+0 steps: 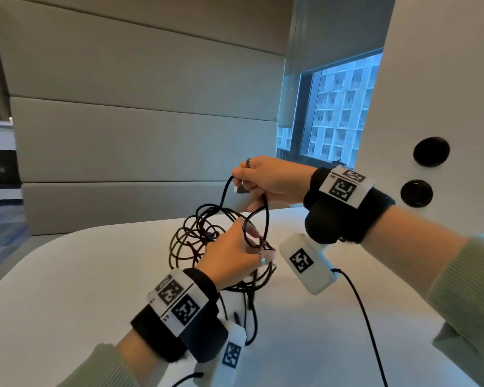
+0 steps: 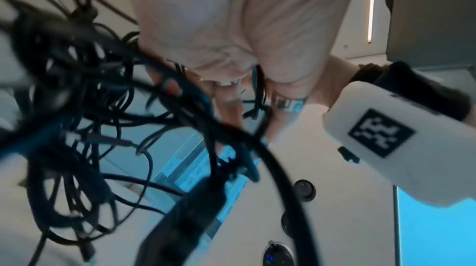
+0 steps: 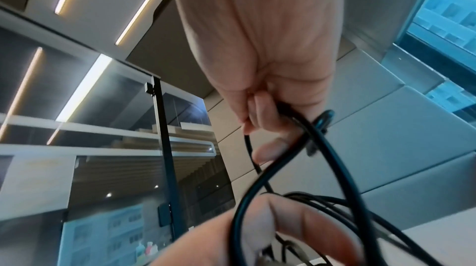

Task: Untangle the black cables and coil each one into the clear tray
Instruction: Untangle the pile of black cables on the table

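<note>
A tangle of black cables (image 1: 190,241) hangs just above the white table (image 1: 81,289), held up between both hands. My right hand (image 1: 249,185) is the higher one and pinches one cable near its grey plug (image 1: 241,190); a loop (image 1: 266,219) drops from it to the left hand. My left hand (image 1: 246,244) grips the bundle at its right side, fingers curled round several strands. The left wrist view shows the tangle (image 2: 77,107) blurred under the left hand (image 2: 206,56). In the right wrist view the right hand (image 3: 262,107) clasps the cable (image 3: 342,168). No clear tray is in view.
Padded grey wall panels (image 1: 140,141) stand behind the table. A window (image 1: 338,113) is at the back right, beside a white column with two round black sockets (image 1: 430,151). The right wrist camera's lead (image 1: 366,317) trails across the table at the right.
</note>
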The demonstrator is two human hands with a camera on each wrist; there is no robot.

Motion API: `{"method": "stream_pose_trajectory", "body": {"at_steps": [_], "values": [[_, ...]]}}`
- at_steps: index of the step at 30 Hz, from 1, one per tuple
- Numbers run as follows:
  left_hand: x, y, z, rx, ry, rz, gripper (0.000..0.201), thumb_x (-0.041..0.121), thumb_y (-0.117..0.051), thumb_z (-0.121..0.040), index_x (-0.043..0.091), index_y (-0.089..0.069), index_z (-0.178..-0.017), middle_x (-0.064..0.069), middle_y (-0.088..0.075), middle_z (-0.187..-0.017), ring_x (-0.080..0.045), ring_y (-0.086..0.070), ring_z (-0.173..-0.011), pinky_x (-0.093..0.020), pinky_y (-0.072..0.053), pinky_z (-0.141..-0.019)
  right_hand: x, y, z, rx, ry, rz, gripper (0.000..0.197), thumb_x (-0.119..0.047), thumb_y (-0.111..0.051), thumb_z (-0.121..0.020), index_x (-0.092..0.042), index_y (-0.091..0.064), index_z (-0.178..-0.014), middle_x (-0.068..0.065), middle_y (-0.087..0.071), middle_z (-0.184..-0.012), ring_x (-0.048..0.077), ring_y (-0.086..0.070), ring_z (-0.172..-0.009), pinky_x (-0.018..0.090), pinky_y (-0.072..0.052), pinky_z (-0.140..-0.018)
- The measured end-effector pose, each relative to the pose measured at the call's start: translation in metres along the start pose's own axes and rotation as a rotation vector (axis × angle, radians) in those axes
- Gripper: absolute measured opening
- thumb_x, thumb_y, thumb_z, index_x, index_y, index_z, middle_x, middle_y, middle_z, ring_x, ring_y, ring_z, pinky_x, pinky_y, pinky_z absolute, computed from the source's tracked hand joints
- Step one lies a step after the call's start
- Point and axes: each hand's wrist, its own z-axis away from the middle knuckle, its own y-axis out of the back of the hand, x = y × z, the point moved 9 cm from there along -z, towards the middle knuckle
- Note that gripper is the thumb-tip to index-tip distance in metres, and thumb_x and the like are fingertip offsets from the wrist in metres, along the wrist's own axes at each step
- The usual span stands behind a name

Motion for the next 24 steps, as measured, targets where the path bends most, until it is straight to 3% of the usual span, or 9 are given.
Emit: {"method": "stream_pose_trajectory", "body": {"at_steps": [3,6,9,13,15,17,19,21,24], "values": [[-0.014,0.005,0.000,0.017,0.034,0.367,0.011,0.014,-0.052,-0.094,0.008,-0.048,-0.102,0.002,-0.056,-0.062,-0.015,-0.061,-0.057,-0.032,-0.051,-0.072,0.006,0.002,0.008,-0.008,0.035,-0.068,0.025,-0.019,-0.036,-0.102,-0.007,-0.053,-0.090,-0.003,-0.030,-0.060,0.008,-0.030,-0.048,0.023,-0.043,-0.053],[-0.027,0.022,0.000,0.108,0.061,0.602,0.008,0.011,-0.043,-0.098,0.009,-0.050,-0.095,-0.001,-0.041,-0.061,-0.006,-0.041,-0.043,-0.021,-0.046,-0.055,0.018,0.009,0.016,0.032,0.068,-0.037,0.023,-0.019,-0.041,-0.101,-0.005,-0.056,-0.091,-0.001,-0.034,-0.060,0.008,-0.033,-0.045,0.020,-0.043,-0.045],[-0.037,0.035,0.000,0.194,0.058,0.546,0.008,0.014,-0.049,-0.095,0.011,-0.054,-0.101,0.003,-0.042,-0.058,-0.002,-0.040,-0.043,-0.019,-0.044,-0.048,0.034,0.010,0.021,0.067,0.042,0.015,0.023,-0.021,-0.040,-0.101,-0.006,-0.055,-0.093,0.001,-0.035,-0.056,0.007,-0.036,-0.038,0.021,-0.044,-0.042],[-0.030,0.029,0.004,0.171,-0.104,0.337,0.020,0.018,-0.061,-0.088,0.023,-0.063,-0.108,0.007,-0.043,-0.058,-0.001,-0.039,-0.048,-0.016,-0.036,-0.051,0.050,-0.008,0.024,0.022,-0.036,0.085,0.025,-0.027,-0.037,-0.101,-0.013,-0.051,-0.087,0.000,-0.031,-0.055,0.007,-0.034,-0.034,0.022,-0.045,-0.040],[-0.026,0.028,0.004,0.190,-0.152,0.202,0.013,0.015,-0.060,-0.089,0.020,-0.069,-0.097,0.014,-0.056,-0.056,0.003,-0.048,-0.051,-0.008,-0.035,-0.052,0.051,-0.023,0.028,-0.034,-0.047,-0.036,0.022,-0.026,-0.039,-0.101,-0.013,-0.051,-0.088,-0.003,-0.030,-0.056,0.007,-0.035,-0.038,0.028,-0.053,-0.048],[-0.027,0.031,0.004,0.228,-0.155,0.096,0.012,0.017,-0.060,-0.089,0.023,-0.070,-0.087,0.016,-0.067,-0.068,0.002,-0.057,-0.065,-0.016,-0.041,-0.060,0.049,-0.037,0.034,-0.109,-0.030,-0.220,0.011,-0.018,-0.044,-0.099,-0.013,-0.052,-0.094,-0.005,-0.032,-0.058,0.006,-0.035,-0.046,0.029,-0.055,-0.059],[-0.030,0.039,0.005,0.322,-0.150,0.000,0.013,0.019,-0.061,-0.088,0.027,-0.067,-0.079,0.010,-0.067,-0.075,-0.008,-0.058,-0.069,-0.022,-0.041,-0.065,0.047,-0.045,0.040,-0.167,-0.006,-0.396,0.016,-0.009,-0.044,-0.097,-0.009,-0.056,-0.108,-0.006,-0.041,-0.059,0.006,-0.042,-0.049,0.032,-0.055,-0.067],[-0.036,0.051,0.010,0.447,-0.134,0.005,0.016,0.019,-0.062,-0.087,0.026,-0.059,-0.074,0.009,-0.062,-0.072,-0.008,-0.054,-0.065,-0.013,-0.037,-0.057,0.049,-0.050,0.046,-0.204,0.017,-0.508,0.025,-0.007,-0.042,-0.098,-0.008,-0.056,-0.119,-0.002,-0.047,-0.063,0.010,-0.050,-0.053,0.036,-0.056,-0.073],[-0.040,0.061,0.015,0.531,-0.113,0.039,0.016,0.020,-0.062,-0.088,0.022,-0.054,-0.074,0.001,-0.061,-0.074,-0.014,-0.053,-0.066,-0.011,-0.037,-0.057,0.058,-0.050,0.052,-0.187,0.019,-0.497,0.025,-0.012,-0.041,-0.099,-0.006,-0.056,-0.118,-0.001,-0.042,-0.060,0.010,-0.044,-0.048,0.027,-0.053,-0.057]]}}
